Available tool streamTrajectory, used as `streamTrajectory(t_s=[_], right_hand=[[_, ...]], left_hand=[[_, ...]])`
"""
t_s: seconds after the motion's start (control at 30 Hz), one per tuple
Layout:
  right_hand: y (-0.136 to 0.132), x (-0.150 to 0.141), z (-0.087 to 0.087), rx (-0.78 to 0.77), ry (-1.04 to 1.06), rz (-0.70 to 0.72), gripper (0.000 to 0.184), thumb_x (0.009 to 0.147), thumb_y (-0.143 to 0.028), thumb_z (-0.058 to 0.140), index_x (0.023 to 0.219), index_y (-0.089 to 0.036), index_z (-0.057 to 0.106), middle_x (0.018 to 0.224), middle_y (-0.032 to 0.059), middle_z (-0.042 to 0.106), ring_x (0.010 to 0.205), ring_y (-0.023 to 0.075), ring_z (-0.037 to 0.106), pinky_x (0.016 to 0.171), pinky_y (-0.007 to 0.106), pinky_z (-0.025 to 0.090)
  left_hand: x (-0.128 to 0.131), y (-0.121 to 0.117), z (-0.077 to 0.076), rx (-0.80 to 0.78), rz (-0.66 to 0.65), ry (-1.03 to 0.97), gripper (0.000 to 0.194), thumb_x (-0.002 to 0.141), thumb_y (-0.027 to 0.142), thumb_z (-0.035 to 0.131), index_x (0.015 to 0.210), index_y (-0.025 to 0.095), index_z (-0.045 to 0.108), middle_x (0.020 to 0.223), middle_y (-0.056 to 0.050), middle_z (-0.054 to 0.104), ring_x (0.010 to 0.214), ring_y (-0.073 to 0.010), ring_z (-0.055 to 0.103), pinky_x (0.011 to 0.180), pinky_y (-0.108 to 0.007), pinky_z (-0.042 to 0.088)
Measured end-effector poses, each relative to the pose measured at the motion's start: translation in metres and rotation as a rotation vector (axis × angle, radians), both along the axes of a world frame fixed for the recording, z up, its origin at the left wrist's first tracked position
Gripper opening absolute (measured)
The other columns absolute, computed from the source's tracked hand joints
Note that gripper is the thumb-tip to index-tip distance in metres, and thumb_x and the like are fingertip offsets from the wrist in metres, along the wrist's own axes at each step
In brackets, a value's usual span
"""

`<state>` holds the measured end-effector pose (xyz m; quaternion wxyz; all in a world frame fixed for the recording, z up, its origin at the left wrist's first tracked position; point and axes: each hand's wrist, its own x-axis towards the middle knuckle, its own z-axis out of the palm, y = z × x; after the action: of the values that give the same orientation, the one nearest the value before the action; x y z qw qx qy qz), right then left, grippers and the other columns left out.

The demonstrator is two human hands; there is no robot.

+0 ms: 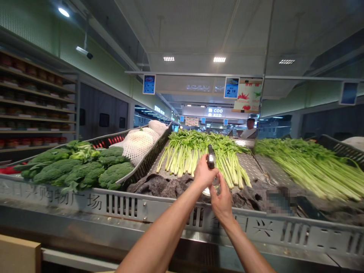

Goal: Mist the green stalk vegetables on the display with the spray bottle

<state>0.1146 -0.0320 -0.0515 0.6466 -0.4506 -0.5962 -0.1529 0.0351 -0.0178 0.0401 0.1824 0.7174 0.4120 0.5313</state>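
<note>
Both my hands are on a spray bottle with a black spray head, in front of the celery. My left hand is wrapped round it just below the black head. My right hand grips its lower body, which looks see-through and is mostly hidden by my fingers. Bunches of celery lie side by side beyond the bottle, leaves to the back and stalks toward me. A dark crumpled cloth runs along the front of the celery, below my hands.
Broccoli heads fill the left of the display. Behind them, foam-netted produce sits beside a black slatted divider. A grey slotted rail edges the front. At right, a mirror reflects celery. Price signs hang above; a person appears farther back.
</note>
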Motion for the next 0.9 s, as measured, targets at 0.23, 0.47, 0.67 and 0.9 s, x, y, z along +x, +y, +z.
streamTrajectory(t_s=[0.23, 0.47, 0.67, 0.9], right_hand=[[0.003, -0.014, 0.007, -0.001, -0.009, 0.050, 0.052, 0.077, -0.038, 0.040, 0.121, -0.011, 0.036, 0.116, 0.0149, 0.048, 0.108, 0.0223, 0.044, 0.087, 0.040, 0.037], [0.006, -0.025, 0.006, -0.051, -0.019, 0.101, 0.053, 0.077, -0.039, 0.041, 0.121, -0.009, 0.036, 0.119, 0.0158, 0.046, 0.110, 0.0220, 0.043, 0.089, 0.040, 0.035], [0.007, -0.032, 0.005, -0.066, -0.022, 0.134, 0.053, 0.077, -0.041, 0.040, 0.120, -0.011, 0.037, 0.118, 0.0153, 0.048, 0.108, 0.0228, 0.045, 0.087, 0.042, 0.037], [0.009, -0.041, 0.007, -0.059, -0.036, 0.144, 0.053, 0.077, -0.040, 0.039, 0.121, -0.011, 0.036, 0.118, 0.0157, 0.047, 0.109, 0.0233, 0.044, 0.088, 0.043, 0.036]], left_hand=[[-0.014, 0.000, 0.005, 0.011, 0.051, -0.001, 0.046, 0.059, 0.023, 0.056, 0.104, 0.021, 0.043, 0.086, -0.002, 0.057, 0.072, -0.0142, 0.051, 0.061, -0.024, 0.038], [-0.029, 0.000, 0.005, 0.012, 0.085, -0.019, 0.044, 0.059, 0.022, 0.055, 0.102, 0.019, 0.044, 0.085, -0.002, 0.057, 0.072, -0.0137, 0.051, 0.061, -0.024, 0.038], [-0.036, 0.005, -0.001, 0.011, 0.089, -0.051, 0.049, 0.059, 0.020, 0.056, 0.106, 0.019, 0.043, 0.092, -0.004, 0.057, 0.078, -0.0142, 0.052, 0.067, -0.025, 0.039], [-0.045, 0.005, 0.000, 0.007, 0.141, -0.005, 0.049, 0.060, 0.023, 0.056, 0.107, 0.020, 0.041, 0.095, -0.004, 0.056, 0.080, -0.0162, 0.053, 0.065, -0.027, 0.040]])
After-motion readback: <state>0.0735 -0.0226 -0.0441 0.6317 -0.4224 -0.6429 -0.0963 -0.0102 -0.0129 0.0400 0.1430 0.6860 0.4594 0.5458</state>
